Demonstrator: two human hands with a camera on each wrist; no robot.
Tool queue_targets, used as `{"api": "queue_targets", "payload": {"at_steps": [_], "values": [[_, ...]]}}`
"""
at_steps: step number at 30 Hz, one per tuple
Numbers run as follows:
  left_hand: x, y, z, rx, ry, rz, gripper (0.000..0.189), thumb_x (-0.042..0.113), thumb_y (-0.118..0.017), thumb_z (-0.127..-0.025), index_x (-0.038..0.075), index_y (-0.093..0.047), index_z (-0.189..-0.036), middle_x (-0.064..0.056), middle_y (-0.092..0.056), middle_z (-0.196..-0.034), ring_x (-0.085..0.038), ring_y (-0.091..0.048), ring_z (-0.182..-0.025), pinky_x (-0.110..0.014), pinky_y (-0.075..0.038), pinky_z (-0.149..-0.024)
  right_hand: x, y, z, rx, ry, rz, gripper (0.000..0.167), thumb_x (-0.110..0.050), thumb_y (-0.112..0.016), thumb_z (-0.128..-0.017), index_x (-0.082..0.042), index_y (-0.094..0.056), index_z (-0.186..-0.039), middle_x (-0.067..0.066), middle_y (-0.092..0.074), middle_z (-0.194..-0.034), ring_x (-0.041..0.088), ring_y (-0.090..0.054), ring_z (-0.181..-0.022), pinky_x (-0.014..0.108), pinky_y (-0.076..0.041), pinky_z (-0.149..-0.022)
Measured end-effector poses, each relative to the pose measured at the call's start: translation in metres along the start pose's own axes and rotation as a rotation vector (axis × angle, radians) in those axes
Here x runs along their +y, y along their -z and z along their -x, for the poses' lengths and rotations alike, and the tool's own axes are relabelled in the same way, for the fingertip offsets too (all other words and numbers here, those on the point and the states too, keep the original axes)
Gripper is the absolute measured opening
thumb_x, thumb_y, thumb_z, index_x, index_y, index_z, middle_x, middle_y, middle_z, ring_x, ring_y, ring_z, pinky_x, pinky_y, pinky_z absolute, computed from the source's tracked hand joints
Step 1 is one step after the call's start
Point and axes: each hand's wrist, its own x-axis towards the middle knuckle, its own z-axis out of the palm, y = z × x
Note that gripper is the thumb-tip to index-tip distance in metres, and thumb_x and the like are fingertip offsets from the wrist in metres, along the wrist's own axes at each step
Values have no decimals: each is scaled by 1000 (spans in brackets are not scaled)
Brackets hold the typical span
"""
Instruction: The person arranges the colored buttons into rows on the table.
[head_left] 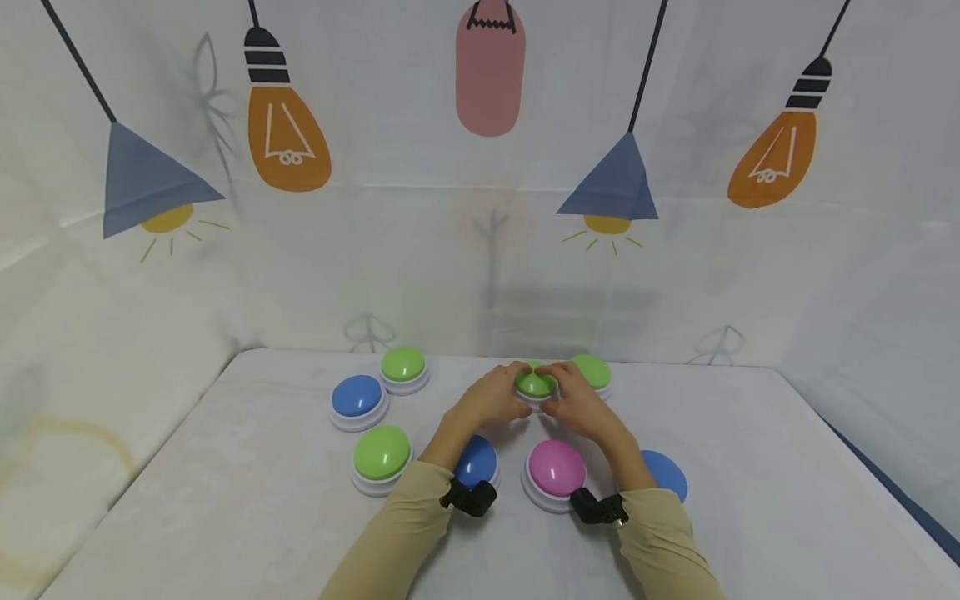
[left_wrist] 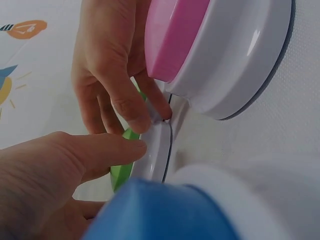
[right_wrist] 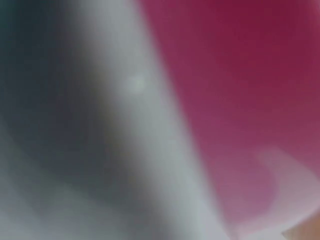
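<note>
A green dome push button (head_left: 536, 384) on a white round base stands near the back of the table, between both hands. My left hand (head_left: 493, 398) holds it from the left with curved fingers, and my right hand (head_left: 579, 406) grips it from the right. In the left wrist view, the left thumb (left_wrist: 107, 150) lies along the button's side while right fingers (left_wrist: 125, 102) reach its white base. Closer to me, a pink button (head_left: 557, 468) sits between the forearms, and a blue button (head_left: 477, 461) is partly covered by the left one. Blurred pink and white fill the right wrist view.
On the left stand a blue button (head_left: 357, 396) and two green buttons, one farther back (head_left: 403, 364) and one nearer (head_left: 382, 452). Another green button (head_left: 592, 372) is behind the right hand. A blue button (head_left: 664, 475) shows beside the right forearm. Printed white cloth (head_left: 420, 250) hangs behind the table.
</note>
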Motion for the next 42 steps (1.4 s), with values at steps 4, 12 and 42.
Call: {"api": "queue_targets", "payload": {"at_steps": [4,12,42], "values": [[0,1,0,-1,-7,7,65,21,-76,-85,9,-48,-142,-15,-59,-132,-28,-57,-121,-42,-47,-101,-3,2,0,1,1,17,54,-1,-69,-81,6,-53,-133,32,-45,-136,45,-44,-128,58,-36,-108],[3,2,0,19,-8,2,62,16,-76,-84,9,-51,-139,-16,-60,-129,-28,-57,-118,-41,-47,-101,-5,5,0,-14,-2,-8,53,4,-70,-77,5,-55,-128,27,-58,-129,45,-51,-124,57,-40,-105],[3,4,3,91,-38,-88,56,3,-70,-79,12,-58,-133,-11,-64,-127,-29,-60,-117,-43,-48,-99,-14,11,5,2,-39,18,40,-6,-70,-86,1,-60,-124,22,-59,-122,37,-56,-112,53,-48,-95]]}}
